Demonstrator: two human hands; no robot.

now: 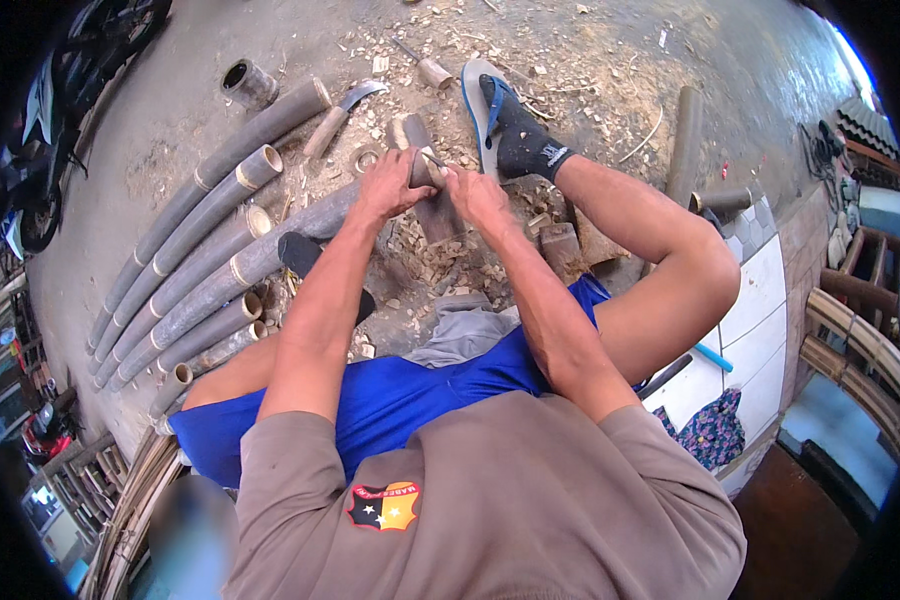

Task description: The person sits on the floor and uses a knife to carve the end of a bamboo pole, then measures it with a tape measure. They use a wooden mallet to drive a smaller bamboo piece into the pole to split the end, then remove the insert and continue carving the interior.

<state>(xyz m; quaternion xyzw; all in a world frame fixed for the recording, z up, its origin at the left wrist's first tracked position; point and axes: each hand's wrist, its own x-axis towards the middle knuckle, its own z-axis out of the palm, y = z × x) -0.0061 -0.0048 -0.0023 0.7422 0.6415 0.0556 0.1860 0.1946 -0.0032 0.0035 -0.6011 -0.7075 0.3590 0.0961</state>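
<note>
My left hand (pixel 390 188) is closed round the near end of a long grey-brown bamboo pole (pixel 310 218), its thumb and fingers around the tip. Beneath that end is a wooden block (pixel 438 215), upright among the shavings. Close against it, my right hand (pixel 477 200) is closed on a small tool with a thin tip (pixel 433 159); the fingers hide most of the tool, so its kind cannot be made out. The two hands nearly meet over the block. Past the left hand lies a curved-blade knife with a wooden handle (pixel 326 133).
Several bamboo poles (pixel 195 235) lie side by side at left. A short bamboo tube (pixel 249 85) and a wooden-handled tool (pixel 434 72) are farther off. Wood chips (pixel 590 110) litter the floor. At right are a bamboo piece (pixel 683 145), white tiles (pixel 755 315) and a patterned cloth (pixel 713 430). A motorcycle (pixel 45 150) stands far left.
</note>
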